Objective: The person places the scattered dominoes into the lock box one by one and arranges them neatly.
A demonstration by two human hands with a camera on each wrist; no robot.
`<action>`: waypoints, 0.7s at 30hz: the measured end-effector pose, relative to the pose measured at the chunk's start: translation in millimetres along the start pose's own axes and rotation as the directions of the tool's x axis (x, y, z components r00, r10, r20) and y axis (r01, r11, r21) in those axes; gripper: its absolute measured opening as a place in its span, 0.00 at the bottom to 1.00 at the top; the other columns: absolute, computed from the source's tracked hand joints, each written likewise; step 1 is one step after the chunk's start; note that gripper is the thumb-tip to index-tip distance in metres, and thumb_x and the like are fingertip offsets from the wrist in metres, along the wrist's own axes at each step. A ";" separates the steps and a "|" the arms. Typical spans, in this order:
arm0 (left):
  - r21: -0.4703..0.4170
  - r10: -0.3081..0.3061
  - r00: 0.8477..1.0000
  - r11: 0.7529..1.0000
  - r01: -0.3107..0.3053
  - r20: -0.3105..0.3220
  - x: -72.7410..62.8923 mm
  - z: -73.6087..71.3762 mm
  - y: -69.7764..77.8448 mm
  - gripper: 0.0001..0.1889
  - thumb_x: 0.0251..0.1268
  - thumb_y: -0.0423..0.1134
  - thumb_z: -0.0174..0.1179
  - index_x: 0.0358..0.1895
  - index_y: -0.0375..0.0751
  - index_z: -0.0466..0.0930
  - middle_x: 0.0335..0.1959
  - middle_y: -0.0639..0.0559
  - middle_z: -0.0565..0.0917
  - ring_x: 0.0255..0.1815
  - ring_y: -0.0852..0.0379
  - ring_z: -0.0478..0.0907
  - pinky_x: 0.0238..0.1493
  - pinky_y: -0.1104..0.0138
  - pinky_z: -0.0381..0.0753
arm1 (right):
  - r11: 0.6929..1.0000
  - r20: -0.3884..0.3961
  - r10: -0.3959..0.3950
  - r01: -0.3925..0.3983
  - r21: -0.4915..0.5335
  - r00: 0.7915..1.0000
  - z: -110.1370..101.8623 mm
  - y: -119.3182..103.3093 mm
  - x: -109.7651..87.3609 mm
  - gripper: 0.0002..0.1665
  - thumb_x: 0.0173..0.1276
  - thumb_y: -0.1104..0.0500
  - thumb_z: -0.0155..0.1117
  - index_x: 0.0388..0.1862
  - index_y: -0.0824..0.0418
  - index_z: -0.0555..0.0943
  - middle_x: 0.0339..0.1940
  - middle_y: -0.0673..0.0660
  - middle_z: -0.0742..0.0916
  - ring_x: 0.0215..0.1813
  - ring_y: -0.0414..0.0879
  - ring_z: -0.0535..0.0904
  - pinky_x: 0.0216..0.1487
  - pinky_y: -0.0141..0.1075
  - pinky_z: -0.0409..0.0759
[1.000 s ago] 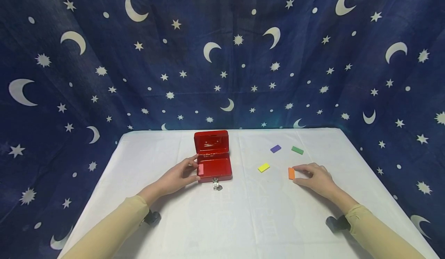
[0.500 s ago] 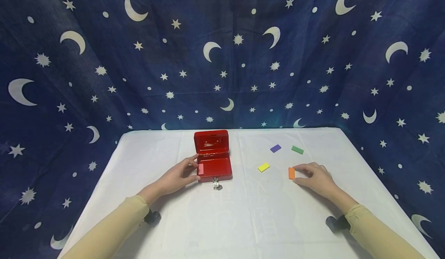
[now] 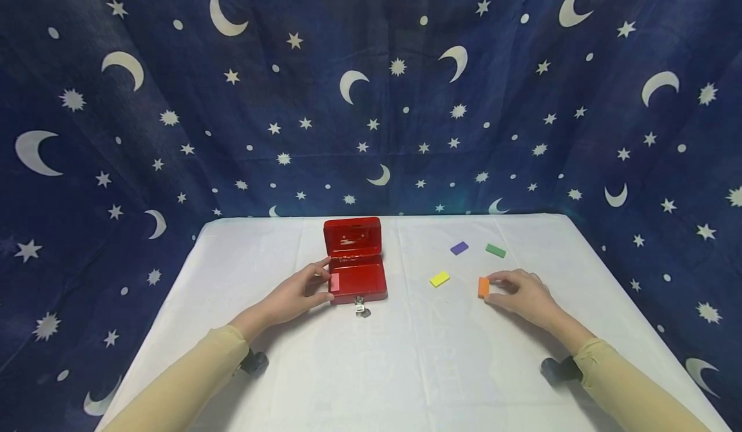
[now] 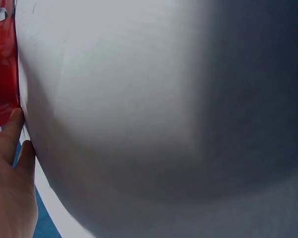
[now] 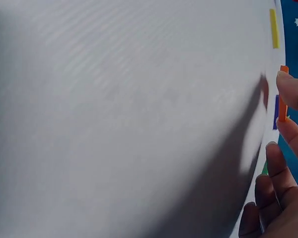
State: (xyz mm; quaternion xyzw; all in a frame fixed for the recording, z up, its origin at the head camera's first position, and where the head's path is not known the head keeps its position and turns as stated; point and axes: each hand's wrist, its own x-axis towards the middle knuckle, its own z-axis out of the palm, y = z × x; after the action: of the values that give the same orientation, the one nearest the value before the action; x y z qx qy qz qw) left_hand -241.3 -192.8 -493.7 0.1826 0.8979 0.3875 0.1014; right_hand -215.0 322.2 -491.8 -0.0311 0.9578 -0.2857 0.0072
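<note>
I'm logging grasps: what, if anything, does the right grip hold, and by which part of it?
The right grip holds the orange block, thumb and forefinger near its opposite ends.

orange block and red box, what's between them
The yellow block lies on the white cloth between the orange block, pinched by the right hand, and the open red box; the head view shows it.

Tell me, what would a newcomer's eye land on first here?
Probably the dark blue curtain of pale moons and stars filling the background. Next comes the open red box on the white table, its left side touched by the person's left hand. Over to the right, the right hand pinches a bright orange block.
</note>
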 end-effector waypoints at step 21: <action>0.011 0.001 1.000 1.000 -0.001 -0.007 -0.9 -0.4 -0.9 0.25 0.61 0.56 0.73 0.58 0.59 0.73 0.80 0.63 0.61 0.76 0.53 0.66 0.73 0.41 0.63 | 0.985 0.036 -0.152 0.148 0.083 0.988 8.5 -60.8 16.3 0.27 0.60 0.40 0.78 0.56 0.47 0.86 0.49 0.54 0.85 0.53 0.54 0.73 0.47 0.45 0.72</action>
State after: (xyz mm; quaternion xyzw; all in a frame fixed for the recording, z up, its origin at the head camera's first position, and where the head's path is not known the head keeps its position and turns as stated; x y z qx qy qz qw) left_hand -240.9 -194.0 -494.0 0.1823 0.9003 0.3832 0.0969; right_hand -227.6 265.8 -465.6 -0.1087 0.9402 -0.3228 0.0069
